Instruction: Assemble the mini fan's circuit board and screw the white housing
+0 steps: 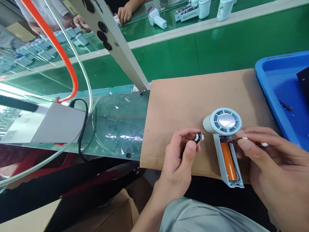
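Left hand (178, 164) pinched small black circuit board (198, 137) between thumb and fingers | right hand (267, 154) pinched thin red-black wires (238, 140) | open handheld fan (222, 121) lay on kraft cardboard (183, 103), orange cell (228, 161) exposed | risk: a hard tug could tear the wires loose

We have a cardboard sheet (183, 106) on the counter (193, 61), with a plastic tray (272, 80) just beside its right edge and a clear panel (118, 129) to its left. On the sheet lies a handheld fan (223, 124), its open handle shell (228, 164) toward us, a battery (228, 161) inside. Our left hand (177, 164) sits left of it, a connector (198, 137) between the fingers; our right hand (270, 158) sits right of it, a wire lead (251, 139) in its grip.
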The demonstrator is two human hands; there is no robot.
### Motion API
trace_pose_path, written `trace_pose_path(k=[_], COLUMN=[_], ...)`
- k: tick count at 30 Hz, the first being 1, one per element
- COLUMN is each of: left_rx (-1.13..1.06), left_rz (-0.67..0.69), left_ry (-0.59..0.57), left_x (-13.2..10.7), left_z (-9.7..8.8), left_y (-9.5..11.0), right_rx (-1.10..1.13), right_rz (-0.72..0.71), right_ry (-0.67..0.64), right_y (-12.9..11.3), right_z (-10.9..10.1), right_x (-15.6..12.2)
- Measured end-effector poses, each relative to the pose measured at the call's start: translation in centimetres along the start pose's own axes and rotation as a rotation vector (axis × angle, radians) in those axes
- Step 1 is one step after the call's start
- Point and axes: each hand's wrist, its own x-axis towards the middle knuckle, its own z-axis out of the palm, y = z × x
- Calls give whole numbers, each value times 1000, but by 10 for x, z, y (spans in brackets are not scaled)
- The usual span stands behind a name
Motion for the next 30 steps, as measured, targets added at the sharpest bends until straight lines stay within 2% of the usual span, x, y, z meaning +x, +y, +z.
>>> trace_pose_path(k=[3, 9, 13, 17, 19, 22, 26, 28, 30], left_rx=[-24, -35, -41, -36, -21, 2, 23, 11, -17], left_rz=[0, 11, 31, 47, 49, 58, 21, -21, -75], left_ry=[6, -14, -31, -45, -48, -48, -75, -95, -93], left_x=[-1, 1, 3, 2, 2, 2, 4, 5, 4], left_z=[-1, 0, 0, -1, -1, -2, -4, -5, -6], left_y=[1, 1, 2, 3, 3, 4, 7, 9, 12], right_rx=[26, -56, 9, 8, 2, -111, -340, -412, -450], right_rz=[39, -32, 27, 38, -2, -164, -423, -483, -500], right_ry=[29, 71, 100, 84, 64, -28, -274, -377, -396], right_y=[-1, -5, -6, -3, -2, -6, -16, -19, -19], right_z=[1, 3, 3, 1, -3, -9, -10, -6, -1], right_x=[1, 6, 5, 1, -1, -1, 9, 15, 19])
